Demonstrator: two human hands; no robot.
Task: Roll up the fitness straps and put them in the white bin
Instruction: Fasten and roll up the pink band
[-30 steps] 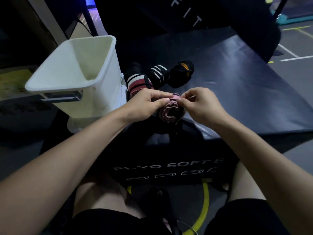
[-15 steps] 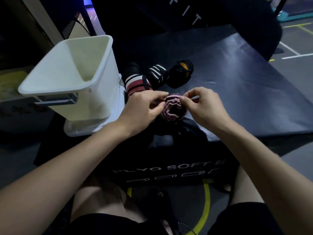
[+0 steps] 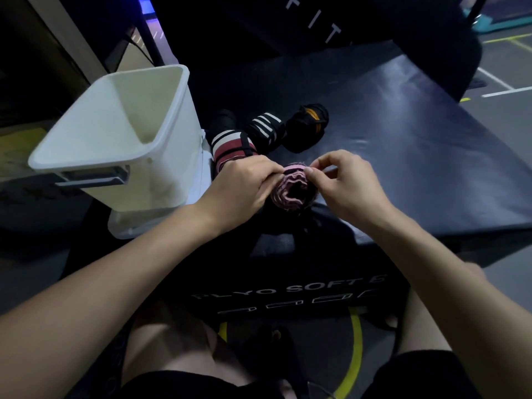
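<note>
Pink strap (image 3: 290, 191), mid-frame, pinched by both the left hand (image 3: 244, 188) and right hand (image 3: 348, 182): keep coils tight, then drop it into the white bin (image 3: 161, 180).

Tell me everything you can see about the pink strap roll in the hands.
The pink strap roll is a woven band, pink with dark edges, wound into a loose coil with an open dark centre facing the camera. It is held just above the black plyo box. The left hand grips its side; the right hand pinches its top edge.
</note>
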